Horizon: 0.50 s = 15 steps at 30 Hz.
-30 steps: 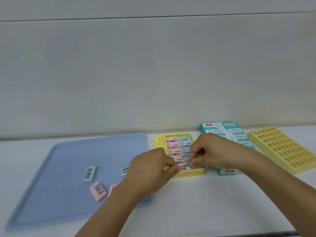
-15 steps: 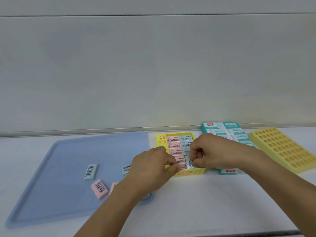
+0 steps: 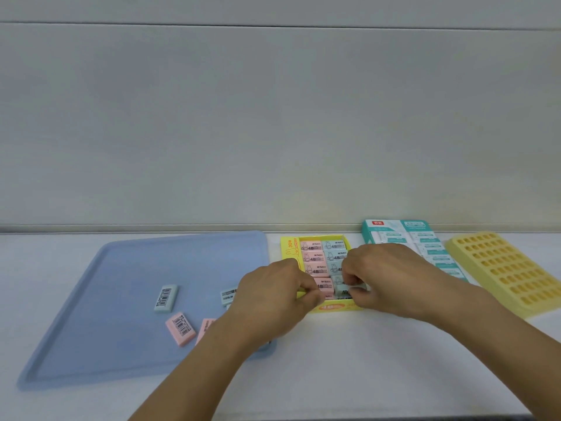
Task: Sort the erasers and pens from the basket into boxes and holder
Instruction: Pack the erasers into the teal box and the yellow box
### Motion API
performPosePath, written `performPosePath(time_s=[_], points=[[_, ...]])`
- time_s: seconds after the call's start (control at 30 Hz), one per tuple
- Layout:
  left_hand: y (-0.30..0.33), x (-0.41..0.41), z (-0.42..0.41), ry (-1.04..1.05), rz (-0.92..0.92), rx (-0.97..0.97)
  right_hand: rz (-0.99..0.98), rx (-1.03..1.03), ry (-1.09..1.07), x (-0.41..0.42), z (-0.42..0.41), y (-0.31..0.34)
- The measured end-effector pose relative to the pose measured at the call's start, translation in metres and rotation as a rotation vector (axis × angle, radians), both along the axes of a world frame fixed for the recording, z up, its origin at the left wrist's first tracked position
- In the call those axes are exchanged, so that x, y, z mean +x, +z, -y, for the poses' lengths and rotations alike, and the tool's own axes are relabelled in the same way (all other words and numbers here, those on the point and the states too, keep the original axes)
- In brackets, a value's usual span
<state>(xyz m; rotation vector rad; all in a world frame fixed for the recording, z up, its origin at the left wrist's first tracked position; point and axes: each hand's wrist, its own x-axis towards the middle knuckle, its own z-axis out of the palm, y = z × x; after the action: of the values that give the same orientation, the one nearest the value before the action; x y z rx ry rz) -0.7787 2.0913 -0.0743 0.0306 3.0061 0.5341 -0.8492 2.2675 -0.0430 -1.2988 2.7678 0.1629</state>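
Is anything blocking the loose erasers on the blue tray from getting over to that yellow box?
Partly. The left hand and forearm lie across the tray's right edge, between the loose pink eraser and the yellow box. Both hands, the right hand too, crowd the box's near end. Otherwise nothing visible blocks it.

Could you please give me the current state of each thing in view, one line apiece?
Yellow box: open, nearly full of pink and blue erasers.
Blue eraser: pinched by the right hand over the box's near end.
Left hand: fingers curled at the box's near left corner.
Blue tray: holds loose erasers lying flat.
Teal box: open, filled with white erasers.
Yellow holder: slots empty.
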Motion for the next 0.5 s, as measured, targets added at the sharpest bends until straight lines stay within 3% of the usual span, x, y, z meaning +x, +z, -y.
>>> performPosePath(time_s=[0.23,0.4,0.47,0.5], points=[[-0.002,0.001,-0.001,0.017,-0.023,-0.007,0.176,-0.047,-0.056,-0.007,-0.007,0.0],[0.001,0.001,-0.001,-0.008,-0.021,-0.02,0.177,-0.025,-0.075,-0.011,0.002,-0.002],[0.001,0.003,0.0,0.035,-0.01,0.173,0.178,-0.043,-0.085,-0.013,0.003,0.001],[0.003,0.005,0.001,0.104,0.012,0.418,0.188,-0.102,-0.096,-0.013,0.002,0.002]])
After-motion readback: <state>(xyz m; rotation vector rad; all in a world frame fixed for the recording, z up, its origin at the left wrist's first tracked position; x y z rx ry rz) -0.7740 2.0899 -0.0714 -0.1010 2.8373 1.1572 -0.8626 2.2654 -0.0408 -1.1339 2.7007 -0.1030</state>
